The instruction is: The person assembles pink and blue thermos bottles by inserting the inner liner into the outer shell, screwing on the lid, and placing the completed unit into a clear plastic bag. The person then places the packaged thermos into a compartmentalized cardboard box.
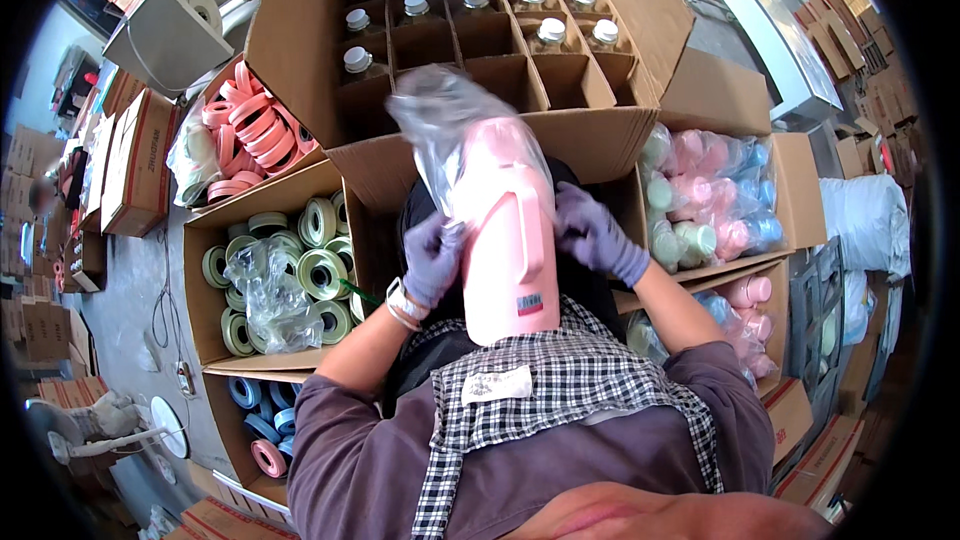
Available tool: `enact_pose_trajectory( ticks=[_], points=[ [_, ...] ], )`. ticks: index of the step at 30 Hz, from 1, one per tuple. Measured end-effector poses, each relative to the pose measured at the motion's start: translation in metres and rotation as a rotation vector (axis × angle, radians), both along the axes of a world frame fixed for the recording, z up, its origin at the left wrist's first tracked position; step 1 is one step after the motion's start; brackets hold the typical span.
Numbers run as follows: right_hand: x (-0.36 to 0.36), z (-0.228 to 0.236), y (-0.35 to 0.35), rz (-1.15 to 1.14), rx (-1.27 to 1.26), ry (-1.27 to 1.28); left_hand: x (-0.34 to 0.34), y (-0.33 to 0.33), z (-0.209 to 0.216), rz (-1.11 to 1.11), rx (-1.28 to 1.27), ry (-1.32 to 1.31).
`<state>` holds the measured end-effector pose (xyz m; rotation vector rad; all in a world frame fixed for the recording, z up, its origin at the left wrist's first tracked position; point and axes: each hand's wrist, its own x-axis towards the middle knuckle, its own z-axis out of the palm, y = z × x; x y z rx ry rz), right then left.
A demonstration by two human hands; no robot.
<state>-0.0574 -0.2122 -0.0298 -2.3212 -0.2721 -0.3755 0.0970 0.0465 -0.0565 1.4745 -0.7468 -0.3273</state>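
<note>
A pink thermos jug (508,260) with a side handle stands against my lap, its lid end pointing away from me. A see-through plastic bag (440,110) covers its upper part, and the bag's loose far end is blurred. My left hand (433,258), in a grey-purple glove, is closed at the jug's left side with the bag's edge pinched in its fingers. On the other side my right hand (603,235), gloved alike, has its fingers curled at the bag's edge beside the handle.
Ahead is a large divided carton (490,130) with several white-capped bottles (416,6). At left, cartons hold pink rings (262,130), green rings (320,273) and blue rings (262,427). Bagged pastel jugs (700,190) fill cartons at right. A standing fan (168,427) is at lower left.
</note>
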Motion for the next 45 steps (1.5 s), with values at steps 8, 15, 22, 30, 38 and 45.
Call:
enact_pose_trajectory(
  ticks=[8,15,22,30,38,45],
  points=[
    [-0.011,0.036,0.029,-0.287,0.327,-0.033,-0.011,-0.032,0.060,0.246,-0.112,-0.202],
    [-0.064,0.057,0.023,0.057,0.673,0.366,-0.030,0.044,0.078,-0.371,0.058,-0.119],
    [-0.043,0.099,0.043,0.157,0.453,-0.062,-0.025,0.038,0.113,-0.306,0.004,-0.333],
    [-0.100,0.042,0.058,0.275,-0.409,0.478,-0.032,0.068,0.055,-0.811,0.547,-0.495],
    [0.032,0.147,0.047,-0.377,-0.342,0.511,-0.048,0.051,0.089,-0.959,0.618,-0.545],
    [0.025,0.102,0.003,-0.495,-0.142,0.544,-0.090,0.039,0.096,-0.867,0.857,-0.652]
  ],
)
